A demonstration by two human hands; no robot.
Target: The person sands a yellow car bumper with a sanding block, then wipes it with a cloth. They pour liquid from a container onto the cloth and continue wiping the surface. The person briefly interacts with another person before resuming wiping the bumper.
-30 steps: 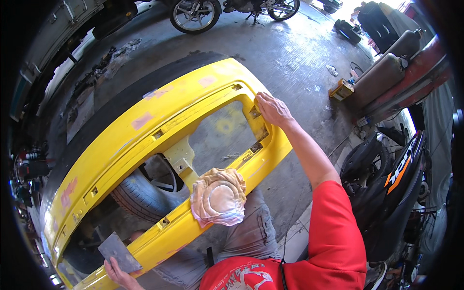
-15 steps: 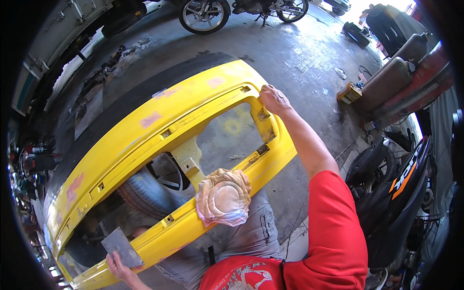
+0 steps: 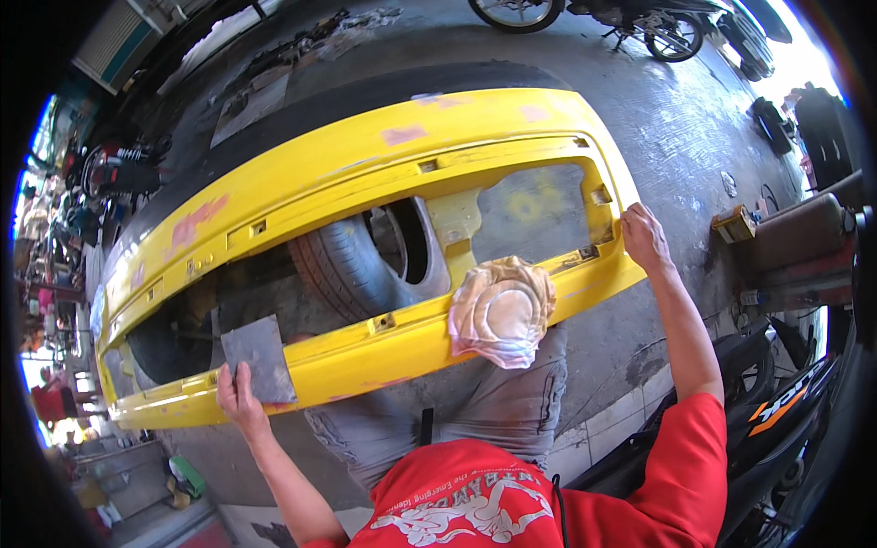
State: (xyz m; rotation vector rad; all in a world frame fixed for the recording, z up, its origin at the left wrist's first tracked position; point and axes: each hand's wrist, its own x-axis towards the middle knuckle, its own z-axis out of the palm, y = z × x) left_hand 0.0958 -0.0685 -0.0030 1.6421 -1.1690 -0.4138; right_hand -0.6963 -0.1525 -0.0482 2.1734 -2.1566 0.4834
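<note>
A yellow car bumper (image 3: 356,176), with pinkish filler-like patches, lies across a black tyre-like ring in front of me. My left hand (image 3: 239,399) holds a flat grey rectangular sheet (image 3: 259,358) against the bumper's near left edge, with fingers closed on its lower left side; its exact kind is unclear. At the bumper's right end, my right hand (image 3: 645,237) grips the outer edge, fingers curled over it. A crumpled tan and pinkish cloth (image 3: 502,309) is draped over the near rail, between my hands and touched by neither.
Through the bumper's opening a wheel with a tyre (image 3: 361,265) shows. A motorcycle (image 3: 630,23) stands at the back right. Near the right side are a yellow tin (image 3: 734,224) and a dark scooter body (image 3: 776,402). Cluttered shelving lines the left.
The whole view has turned, so the bumper and background sit further right and the bumper looks more level. Both hands keep their holds; the cloth stays on the rail.
</note>
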